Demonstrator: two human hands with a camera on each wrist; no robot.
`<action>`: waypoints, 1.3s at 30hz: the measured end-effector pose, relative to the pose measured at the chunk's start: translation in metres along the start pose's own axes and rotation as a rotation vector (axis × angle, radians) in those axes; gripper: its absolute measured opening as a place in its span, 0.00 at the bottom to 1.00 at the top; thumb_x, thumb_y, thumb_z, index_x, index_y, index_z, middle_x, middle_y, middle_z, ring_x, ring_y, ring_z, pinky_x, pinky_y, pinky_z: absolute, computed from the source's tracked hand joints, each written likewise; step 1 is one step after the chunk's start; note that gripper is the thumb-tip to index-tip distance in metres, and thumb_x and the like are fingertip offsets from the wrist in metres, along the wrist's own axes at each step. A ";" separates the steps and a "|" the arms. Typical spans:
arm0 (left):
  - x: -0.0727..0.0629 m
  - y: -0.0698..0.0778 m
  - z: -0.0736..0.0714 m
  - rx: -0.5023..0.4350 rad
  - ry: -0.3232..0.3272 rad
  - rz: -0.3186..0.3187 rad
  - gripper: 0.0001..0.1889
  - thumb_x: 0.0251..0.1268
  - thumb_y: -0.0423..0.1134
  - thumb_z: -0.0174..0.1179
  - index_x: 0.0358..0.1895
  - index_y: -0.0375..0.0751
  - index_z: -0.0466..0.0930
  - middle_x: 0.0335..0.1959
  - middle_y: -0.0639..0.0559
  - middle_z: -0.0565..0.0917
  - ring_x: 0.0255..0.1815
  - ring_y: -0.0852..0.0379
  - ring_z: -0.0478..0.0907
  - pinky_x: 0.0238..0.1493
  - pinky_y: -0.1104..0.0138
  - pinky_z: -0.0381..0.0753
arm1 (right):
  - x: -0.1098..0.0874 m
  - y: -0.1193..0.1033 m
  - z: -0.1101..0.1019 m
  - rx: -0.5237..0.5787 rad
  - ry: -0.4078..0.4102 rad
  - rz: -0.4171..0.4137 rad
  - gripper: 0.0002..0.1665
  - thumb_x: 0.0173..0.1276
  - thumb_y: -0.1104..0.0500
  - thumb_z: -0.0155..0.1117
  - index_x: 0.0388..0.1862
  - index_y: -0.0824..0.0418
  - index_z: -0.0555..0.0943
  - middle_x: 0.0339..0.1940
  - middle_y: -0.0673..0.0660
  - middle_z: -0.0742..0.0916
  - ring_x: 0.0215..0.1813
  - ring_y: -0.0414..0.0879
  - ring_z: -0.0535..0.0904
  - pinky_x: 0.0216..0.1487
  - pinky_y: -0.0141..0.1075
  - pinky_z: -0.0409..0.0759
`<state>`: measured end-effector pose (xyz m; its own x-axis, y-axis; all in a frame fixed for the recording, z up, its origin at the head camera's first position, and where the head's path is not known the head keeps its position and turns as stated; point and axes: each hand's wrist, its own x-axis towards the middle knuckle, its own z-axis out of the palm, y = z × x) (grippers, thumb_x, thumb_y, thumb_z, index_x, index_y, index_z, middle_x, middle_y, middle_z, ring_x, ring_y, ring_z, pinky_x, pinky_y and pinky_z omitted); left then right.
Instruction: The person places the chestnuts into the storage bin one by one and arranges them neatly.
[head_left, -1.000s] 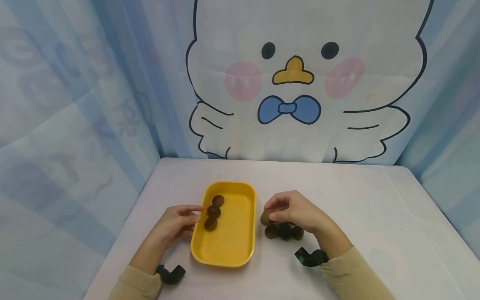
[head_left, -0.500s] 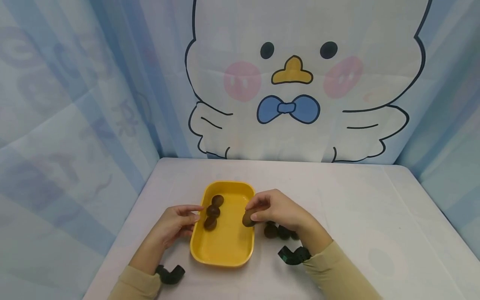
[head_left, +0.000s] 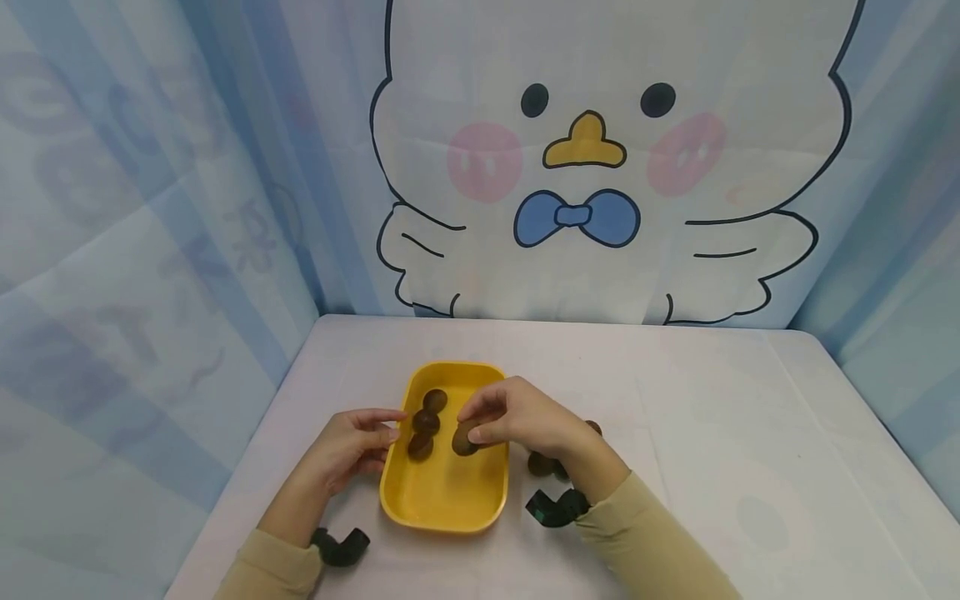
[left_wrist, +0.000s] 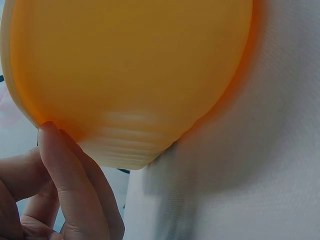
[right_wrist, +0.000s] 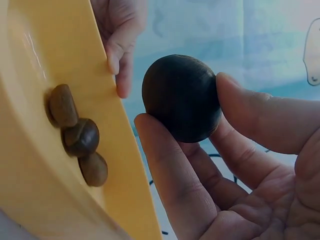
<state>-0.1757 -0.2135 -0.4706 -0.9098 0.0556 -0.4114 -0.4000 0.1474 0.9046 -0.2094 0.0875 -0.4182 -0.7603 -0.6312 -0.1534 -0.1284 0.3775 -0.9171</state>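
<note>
My right hand (head_left: 521,414) pinches a dark brown chestnut (right_wrist: 181,97) between thumb and fingertips, over the right half of a yellow tray (head_left: 448,502). Three brown chestnuts (head_left: 427,422) lie touching in a row along the tray's left side, one of them a glossy chestnut (right_wrist: 82,137) in the right wrist view. At the tray's left edge my left hand (head_left: 354,450) holds the rim, its thumb at the edge and fingers (left_wrist: 75,185) against the outer wall.
More chestnuts (head_left: 540,464) lie on the white table (head_left: 735,433) right of the tray, partly hidden behind my right wrist. Beyond the table's far edge hangs a curtain (head_left: 600,275) with a cartoon duck. Dark camera mounts (head_left: 555,508) sit at both wrists.
My right hand has carried the chestnut left, from above the loose ones on the table, across the tray's right rim to over its inside. The left hand and tray stay put.
</note>
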 end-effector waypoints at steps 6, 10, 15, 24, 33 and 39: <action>0.000 0.001 0.000 -0.006 -0.003 -0.001 0.22 0.73 0.36 0.69 0.68 0.41 0.84 0.36 0.49 0.87 0.27 0.55 0.84 0.30 0.69 0.88 | 0.011 -0.006 0.013 0.016 -0.020 -0.003 0.10 0.71 0.62 0.75 0.50 0.57 0.90 0.47 0.52 0.93 0.48 0.44 0.89 0.57 0.39 0.89; 0.000 0.001 -0.001 -0.007 -0.018 0.001 0.22 0.74 0.37 0.69 0.69 0.40 0.84 0.36 0.49 0.87 0.27 0.55 0.84 0.30 0.69 0.88 | 0.019 -0.010 0.020 0.003 -0.034 -0.024 0.10 0.70 0.61 0.76 0.49 0.56 0.91 0.47 0.51 0.93 0.48 0.43 0.88 0.57 0.37 0.88; -0.001 0.001 -0.002 -0.004 -0.026 0.010 0.23 0.74 0.37 0.69 0.70 0.40 0.83 0.37 0.50 0.88 0.27 0.55 0.85 0.31 0.69 0.89 | 0.030 -0.016 0.028 -0.029 -0.036 -0.034 0.09 0.69 0.62 0.77 0.47 0.54 0.91 0.46 0.49 0.92 0.47 0.43 0.88 0.54 0.36 0.89; 0.000 0.000 -0.003 -0.003 -0.038 0.020 0.24 0.74 0.38 0.68 0.70 0.40 0.82 0.37 0.50 0.89 0.28 0.55 0.85 0.31 0.69 0.89 | 0.045 -0.021 0.046 -0.132 -0.047 -0.023 0.10 0.65 0.63 0.81 0.42 0.53 0.90 0.39 0.47 0.92 0.43 0.42 0.87 0.50 0.33 0.88; 0.000 0.000 -0.004 -0.010 -0.054 0.025 0.24 0.75 0.37 0.68 0.71 0.39 0.82 0.36 0.50 0.89 0.28 0.55 0.85 0.32 0.69 0.89 | 0.052 -0.016 0.057 -0.148 -0.059 0.033 0.09 0.65 0.64 0.81 0.40 0.53 0.90 0.36 0.48 0.90 0.40 0.44 0.85 0.46 0.33 0.87; 0.000 -0.001 -0.004 -0.006 -0.065 0.042 0.24 0.75 0.36 0.67 0.71 0.38 0.82 0.37 0.51 0.89 0.28 0.56 0.85 0.31 0.69 0.89 | 0.054 -0.014 0.062 -0.073 -0.078 0.085 0.09 0.66 0.68 0.79 0.41 0.56 0.90 0.37 0.53 0.91 0.40 0.46 0.88 0.45 0.38 0.92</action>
<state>-0.1757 -0.2179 -0.4706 -0.9166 0.1252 -0.3797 -0.3629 0.1380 0.9216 -0.2093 0.0059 -0.4371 -0.7187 -0.6448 -0.2603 -0.1141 0.4786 -0.8706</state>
